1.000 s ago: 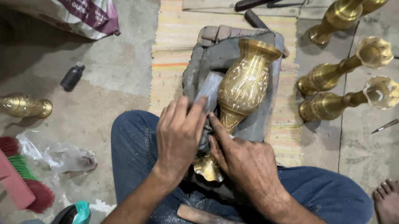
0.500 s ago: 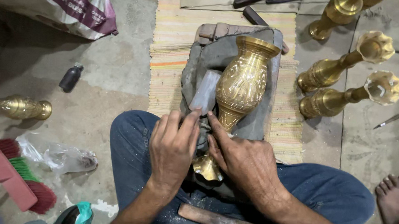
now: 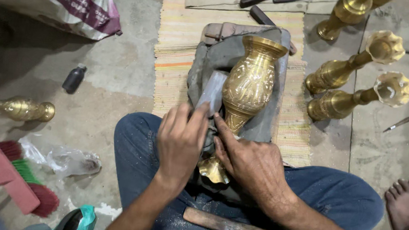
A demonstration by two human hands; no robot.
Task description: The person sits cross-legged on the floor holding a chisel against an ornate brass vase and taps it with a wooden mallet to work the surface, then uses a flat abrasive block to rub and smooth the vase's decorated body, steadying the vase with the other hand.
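A tall engraved brass vase lies on its side on a grey cloth pad, its mouth pointing away from me and its fluted foot over my lap. My left hand grips a flat grey block and presses it against the left flank of the vase. My right hand rests on the vase's narrow stem, forefinger stretched along it, holding it steady. Both forearms reach in from the bottom of the view over my blue jeans.
Three brass vases lie at the right on the concrete floor beside a striped mat. Another brass vase lies at the left, near a small dark bottle, a red brush and a plastic bag. A wooden handle crosses my lap. A bare foot shows at right.
My left hand has slid the grey block a little along the vase's side. The right hand keeps its hold on the stem. The view has shifted slightly.
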